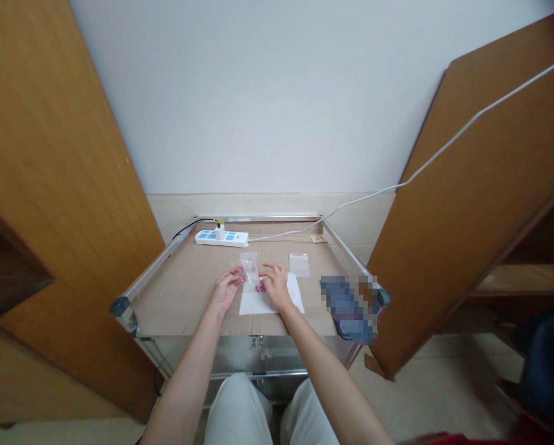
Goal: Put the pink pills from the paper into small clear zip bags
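A small clear plastic bag (249, 267) with a reddish strip along its top lies between my hands. My left hand (226, 289) is on its left side, fingers closed around small pink pieces (242, 279) right beside the bag. Over a white sheet of paper (253, 305), my right hand (275, 287) has its fingers stretched out and apart. Under its fingertips sits a little cluster of pink pieces (260, 287), partly hidden. The exact kind of these pieces is too small to make out.
Beyond my right hand lies another flat clear bag (299, 265). A white power strip (222, 238) with a plugged-in adapter stands at the back left. Dark blue cloth (348, 312), partly blurred out, lies at the right edge. Metal rails (346, 248) border the cardboard-covered top.
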A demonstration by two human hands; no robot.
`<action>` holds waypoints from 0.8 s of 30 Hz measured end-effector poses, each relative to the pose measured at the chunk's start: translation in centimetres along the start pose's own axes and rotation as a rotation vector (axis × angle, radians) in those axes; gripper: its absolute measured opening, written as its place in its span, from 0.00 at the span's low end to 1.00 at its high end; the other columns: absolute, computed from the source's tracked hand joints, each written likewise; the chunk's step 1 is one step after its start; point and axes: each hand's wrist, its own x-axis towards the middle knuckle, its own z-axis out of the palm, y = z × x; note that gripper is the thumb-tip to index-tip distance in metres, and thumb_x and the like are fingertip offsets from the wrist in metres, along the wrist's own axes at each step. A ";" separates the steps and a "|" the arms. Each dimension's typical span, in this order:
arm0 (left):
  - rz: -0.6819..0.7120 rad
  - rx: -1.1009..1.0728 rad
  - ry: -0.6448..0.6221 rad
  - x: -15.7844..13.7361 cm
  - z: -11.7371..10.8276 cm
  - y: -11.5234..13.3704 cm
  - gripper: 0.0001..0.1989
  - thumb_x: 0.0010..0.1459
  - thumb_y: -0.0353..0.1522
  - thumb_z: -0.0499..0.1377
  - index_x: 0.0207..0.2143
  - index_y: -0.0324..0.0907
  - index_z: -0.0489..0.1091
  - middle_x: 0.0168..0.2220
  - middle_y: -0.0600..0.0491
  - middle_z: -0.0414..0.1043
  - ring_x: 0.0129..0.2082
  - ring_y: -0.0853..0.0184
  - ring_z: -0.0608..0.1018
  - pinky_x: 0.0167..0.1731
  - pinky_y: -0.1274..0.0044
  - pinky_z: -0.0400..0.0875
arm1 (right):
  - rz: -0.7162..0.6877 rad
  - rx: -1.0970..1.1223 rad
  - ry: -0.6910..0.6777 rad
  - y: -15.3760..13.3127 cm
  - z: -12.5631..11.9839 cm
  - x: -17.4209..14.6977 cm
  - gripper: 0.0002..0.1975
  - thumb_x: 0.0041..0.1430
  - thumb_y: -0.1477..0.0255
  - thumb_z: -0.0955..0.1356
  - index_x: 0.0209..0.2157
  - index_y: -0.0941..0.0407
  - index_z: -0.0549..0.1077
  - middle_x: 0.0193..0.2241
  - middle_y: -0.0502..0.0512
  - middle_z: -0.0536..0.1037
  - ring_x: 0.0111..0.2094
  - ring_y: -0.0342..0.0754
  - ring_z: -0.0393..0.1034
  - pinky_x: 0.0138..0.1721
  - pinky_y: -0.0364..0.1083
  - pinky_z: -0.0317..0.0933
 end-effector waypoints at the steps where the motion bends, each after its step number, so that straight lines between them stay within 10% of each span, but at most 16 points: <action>1: 0.009 0.039 0.007 -0.1 0.0 0.0 0.08 0.35 0.23 0.56 0.24 0.35 0.69 0.29 0.50 0.72 0.23 0.71 0.73 0.26 0.79 0.67 | -0.007 0.019 0.003 0.0 0.0 0.0 0.12 0.47 0.79 0.60 0.28 0.53 0.73 0.41 0.51 0.67 0.46 0.49 0.51 0.46 0.50 0.43; 10: 0.097 0.375 0.110 -0.4 0.5 -0.5 0.15 0.38 0.35 0.59 0.31 0.37 0.69 0.29 0.50 0.70 0.20 0.74 0.70 0.16 0.83 0.62 | -0.085 0.153 0.032 0.1 0.1 0.1 0.09 0.48 0.77 0.62 0.31 0.54 0.71 0.36 0.51 0.70 0.41 0.46 0.58 0.45 0.48 0.49; 24: 0.270 0.569 -0.031 -0.5 0.8 -1.2 0.10 0.31 0.35 0.64 0.20 0.38 0.71 0.34 0.49 0.66 0.35 0.65 0.70 0.30 0.78 0.66 | -0.149 0.100 -0.048 -0.1 0.6 0.0 0.06 0.50 0.73 0.63 0.30 0.54 0.72 0.31 0.52 0.72 0.37 0.45 0.62 0.40 0.46 0.52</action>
